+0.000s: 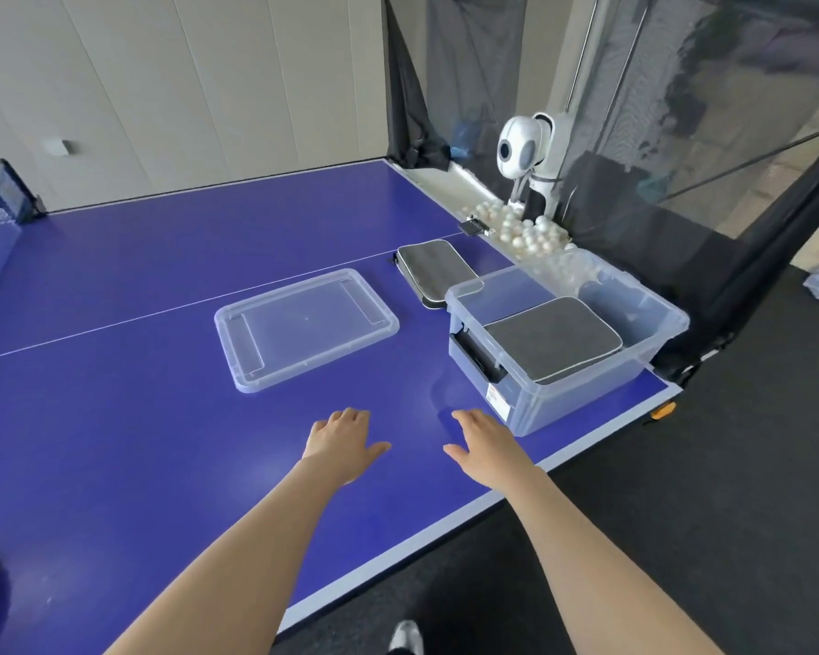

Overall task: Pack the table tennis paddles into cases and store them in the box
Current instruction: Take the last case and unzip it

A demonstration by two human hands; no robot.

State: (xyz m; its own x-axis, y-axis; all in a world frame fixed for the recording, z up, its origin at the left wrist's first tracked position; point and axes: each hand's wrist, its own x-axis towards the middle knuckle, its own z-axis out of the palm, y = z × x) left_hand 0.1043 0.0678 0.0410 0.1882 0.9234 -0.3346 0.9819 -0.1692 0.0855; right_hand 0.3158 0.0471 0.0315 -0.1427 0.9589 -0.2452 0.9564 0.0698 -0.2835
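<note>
Blue worktop [114, 418] is shown with one case [554, 340] laid in the box [530, 404] at centre right, a second case [429, 267] left outside, left hand [344, 439] and right hand [485, 446] spread empty.

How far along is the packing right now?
Done: one case lies inside the box. In hand: nothing; the left hand and right hand are open over the table. Left: the second case lies on the table behind the box and must go in, and the lid lies apart, left of the box. Whether the cases hold paddles can't be seen.
</note>
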